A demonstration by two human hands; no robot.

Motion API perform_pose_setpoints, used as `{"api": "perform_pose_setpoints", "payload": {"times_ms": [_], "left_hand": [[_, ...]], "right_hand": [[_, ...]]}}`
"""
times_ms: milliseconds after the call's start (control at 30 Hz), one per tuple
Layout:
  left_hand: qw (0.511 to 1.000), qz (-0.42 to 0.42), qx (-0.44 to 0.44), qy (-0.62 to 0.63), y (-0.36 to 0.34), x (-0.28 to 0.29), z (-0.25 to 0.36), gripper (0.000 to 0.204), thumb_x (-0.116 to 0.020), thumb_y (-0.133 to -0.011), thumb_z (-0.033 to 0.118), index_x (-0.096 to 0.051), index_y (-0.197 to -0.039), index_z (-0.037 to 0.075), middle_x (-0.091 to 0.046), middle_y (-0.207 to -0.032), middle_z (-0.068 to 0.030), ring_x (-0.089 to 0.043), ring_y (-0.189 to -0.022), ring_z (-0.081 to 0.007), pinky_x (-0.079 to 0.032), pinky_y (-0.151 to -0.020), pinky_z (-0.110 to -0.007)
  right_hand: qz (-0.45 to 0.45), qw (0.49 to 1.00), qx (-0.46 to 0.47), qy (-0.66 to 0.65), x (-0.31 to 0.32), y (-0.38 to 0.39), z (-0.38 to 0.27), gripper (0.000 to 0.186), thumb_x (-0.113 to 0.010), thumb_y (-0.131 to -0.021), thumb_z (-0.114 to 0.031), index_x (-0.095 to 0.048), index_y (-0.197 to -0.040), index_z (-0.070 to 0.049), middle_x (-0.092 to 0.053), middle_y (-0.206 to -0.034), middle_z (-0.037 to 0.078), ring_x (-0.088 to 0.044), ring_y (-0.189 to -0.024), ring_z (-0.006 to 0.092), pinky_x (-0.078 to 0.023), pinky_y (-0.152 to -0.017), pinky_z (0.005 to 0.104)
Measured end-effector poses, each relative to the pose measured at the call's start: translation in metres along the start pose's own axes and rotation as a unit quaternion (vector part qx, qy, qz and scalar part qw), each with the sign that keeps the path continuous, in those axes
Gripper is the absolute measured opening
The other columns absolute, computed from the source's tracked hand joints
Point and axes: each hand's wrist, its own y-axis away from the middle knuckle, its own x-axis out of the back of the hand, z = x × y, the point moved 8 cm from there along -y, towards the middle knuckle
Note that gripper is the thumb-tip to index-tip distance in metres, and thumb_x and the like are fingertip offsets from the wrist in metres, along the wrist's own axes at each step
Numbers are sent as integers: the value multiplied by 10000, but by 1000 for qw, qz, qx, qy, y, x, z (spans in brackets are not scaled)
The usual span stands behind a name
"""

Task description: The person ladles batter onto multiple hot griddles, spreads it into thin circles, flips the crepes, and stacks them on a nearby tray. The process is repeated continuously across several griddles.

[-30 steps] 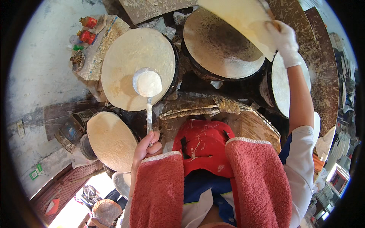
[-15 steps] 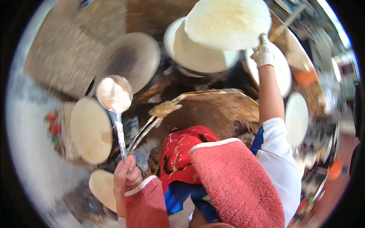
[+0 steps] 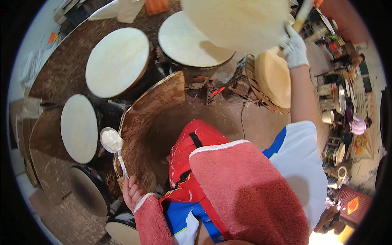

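My left hand (image 3: 132, 194) is closed around the handle of a ladle (image 3: 111, 141), whose bowl holds white batter. The ladle hangs above the gap between a pale-topped round griddle and a curved brown rim. My right hand (image 3: 295, 48), in a white glove, pinches the edge of a large, thin round pancake (image 3: 239, 22) raised at the top of the view. A wooden stick (image 3: 303, 15) also sits in that hand's grip. Below the pancake, to the right, a stack of round pancakes (image 3: 274, 77) rests on a woven tray (image 3: 256, 81). The pancake's far edge is cut off.
Round griddles covered with pale pancakes (image 3: 118, 63) (image 3: 194, 38) (image 3: 79, 128) curve around my left and front. A dark, bare griddle (image 3: 87, 192) stands at lower left. The curved brown rim (image 3: 141, 104) lies close before me. Another person (image 3: 358, 124) is far right.
My view has swung round, shifting the griddles leftward and bringing the pancake stack into sight. The pancake stays in my right hand, and the ladle in my left.
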Motion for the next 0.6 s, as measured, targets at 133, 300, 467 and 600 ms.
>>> {"api": "perform_pose_setpoints", "payload": {"times_ms": [133,300,467,600], "left_hand": [[999,7,48,-20,-49,-21,-32,309,-301,-1050,336,-331,-825,125,-260,-500,67,-272,-337,-31,-243,-315,-189],[996,48,59,-37,-87,-36,-62,314,-312,-1048,328,-335,-806,128,-253,-499,71,-275,-339,-32,-235,-321,-192],[993,73,61,-64,-104,-40,-73,321,-326,-1046,322,-316,-779,144,-242,-498,81,-263,-342,-34,-223,-334,-190],[993,68,61,-77,-109,-41,-74,310,-300,-1053,313,-365,-839,97,-276,-519,51,-259,-358,-45,-232,-321,-204]], "right_hand": [[200,979,-14,-37,181,15,7,152,-647,-914,-263,-583,-888,-127,-579,-692,5,-367,-389,109,-232,-327,256],[334,940,-19,-67,326,88,116,164,-632,-922,-243,-569,-876,-99,-540,-684,13,-364,-405,117,-250,-345,269],[414,904,-88,-61,374,108,163,145,-616,-930,-202,-552,-865,-89,-464,-634,6,-325,-395,124,-267,-355,272],[412,903,-99,-68,374,108,158,188,-659,-892,-192,-532,-828,-69,-426,-566,13,-336,-370,133,-263,-341,284]]}}
